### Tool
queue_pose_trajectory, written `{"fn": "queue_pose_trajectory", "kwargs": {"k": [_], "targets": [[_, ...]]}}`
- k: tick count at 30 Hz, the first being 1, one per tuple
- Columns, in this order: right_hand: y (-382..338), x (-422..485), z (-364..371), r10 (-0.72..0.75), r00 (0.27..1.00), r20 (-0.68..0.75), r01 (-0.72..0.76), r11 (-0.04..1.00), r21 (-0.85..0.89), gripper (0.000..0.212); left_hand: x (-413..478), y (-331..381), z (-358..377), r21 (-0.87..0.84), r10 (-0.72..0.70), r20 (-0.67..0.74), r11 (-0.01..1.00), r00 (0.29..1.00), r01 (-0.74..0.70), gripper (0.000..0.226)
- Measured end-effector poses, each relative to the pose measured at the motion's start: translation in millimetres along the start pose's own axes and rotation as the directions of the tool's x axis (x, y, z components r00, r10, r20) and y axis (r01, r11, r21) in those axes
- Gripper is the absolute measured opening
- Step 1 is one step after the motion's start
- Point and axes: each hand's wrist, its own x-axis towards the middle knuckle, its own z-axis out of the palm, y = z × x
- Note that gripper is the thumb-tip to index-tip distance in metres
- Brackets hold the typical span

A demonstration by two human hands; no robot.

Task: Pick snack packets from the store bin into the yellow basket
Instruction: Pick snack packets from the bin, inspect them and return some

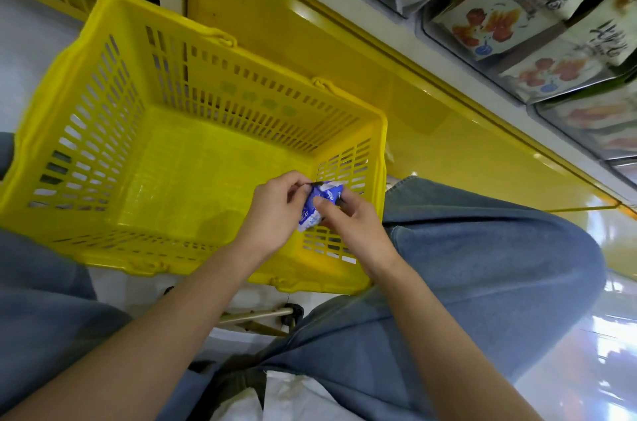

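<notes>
Just above slotted yellow plastic basket [62, 72], left hand [272, 213] and right hand [355, 227] together pinch small blue-and-white foil snack packet [322, 201], poised over near-right corner, likely for drop-in; basket floor bare.

A glossy pale floor [586, 351] reflects bright light beside a shiny yellow shelf base [344, 51].

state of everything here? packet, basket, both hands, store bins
blue packet, held by both hands over the basket's near right corner
yellow basket, upright, no packets inside
left hand, pinches the packet's top
right hand, grips the packet's side
store bins, stocked with packets
</notes>
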Motion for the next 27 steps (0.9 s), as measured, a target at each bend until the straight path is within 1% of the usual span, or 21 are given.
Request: {"fn": "queue_pose_trajectory", "kwargs": {"k": [2,3,5,6,8,10,12,14,16,17,19,21,22,24,26,27], "targets": [[-9.4,0.6,-6.0,-0.023,0.999,0.042,0.026,0.997,-0.069,0.021,3.8,5.8,-5.8,-0.141,-0.119,0.086,0.981,0.989,0.130,0.015],[-13.4,1.0,-9.4,-0.024,0.997,0.076,0.031,0.995,-0.094,0.020,5.4,8.7,-8.7,-0.191,-0.152,0.139,0.966,0.979,0.177,0.015],[-20.9,0.3,-15.5,0.000,0.992,0.128,0.011,0.996,-0.088,0.019,7.6,17.1,-13.2,-0.245,-0.169,0.224,0.944,0.960,0.223,0.014],[-24.0,-0.4,-18.1,0.013,0.992,0.124,-0.004,0.998,-0.067,0.018,8.3,22.5,-14.6,-0.265,-0.161,0.249,0.937,0.955,0.227,0.015],[-31.1,-0.1,-21.6,-0.009,0.999,0.044,0.011,0.998,-0.059,0.019,9.6,34.6,-16.1,-0.320,-0.136,0.272,0.921,0.953,0.223,0.019],[-41.3,-0.1,-22.7,-0.074,0.995,-0.066,0.065,0.990,-0.129,0.025,10.4,51.0,-17.6,-0.394,-0.125,0.306,0.886,0.944,0.245,0.023],[-54.1,-0.8,-22.7,-0.135,0.986,-0.098,0.116,0.978,-0.176,0.030,11.8,68.5,-20.0,-0.441,-0.083,0.339,0.866,0.937,0.236,0.020],[-67.6,-2.1,-23.1,-0.181,0.983,-0.029,0.174,0.971,-0.163,0.031,15.6,82.0,-23.4,-0.421,-0.032,0.324,0.890,0.946,0.174,0.014],[-81.5,-3.1,-24.7,-0.213,0.977,0.027,0.214,0.958,-0.190,0.035,22.2,92.1,-29.8,-0.357,0.000,0.264,0.929,0.965,0.098,0.017],[-89.0,-3.1,-25.2,-0.234,0.972,0.030,0.235,0.953,-0.193,0.037,25.6,96.6,-33.4,-0.357,0.009,0.243,0.931,0.970,0.081,0.019],[-105.2,-2.9,-25.4,-0.295,0.955,-0.034,0.286,0.945,-0.160,0.038,33.2,105.3,-41.1,-0.427,0.021,0.228,0.901,0.973,0.081,0.017],[-120.3,-1.3,-25.0,-0.357,0.925,-0.131,0.338,0.929,-0.148,0.043,40.4,116.0,-47.9,-0.512,0.031,0.257,0.852,0.966,0.109,0.019],[-128.0,-0.6,-25.0,-0.393,0.907,-0.155,0.366,0.914,-0.172,0.045,44.2,121.4,-51.1,-0.537,0.043,0.280,0.835,0.959,0.119,0.017],[-143.3,0.7,-26.2,-0.452,0.883,-0.123,0.414,0.876,-0.246,0.046,53.0,129.2,-55.8,-0.560,0.068,0.294,0.820,0.953,0.115,0.018],[-160.7,4.4,-29.9,-0.502,0.863,-0.051,0.463,0.828,-0.316,0.040,62.2,136.8,-63.3,-0.559,0.085,0.239,0.827,0.967,0.065,0.020],[-170.5,7.5,-32.9,-0.539,0.842,-0.039,0.495,0.798,-0.344,0.035,67.3,139.2,-67.6,-0.547,0.092,0.199,0.837,0.976,0.032,0.020]]}}
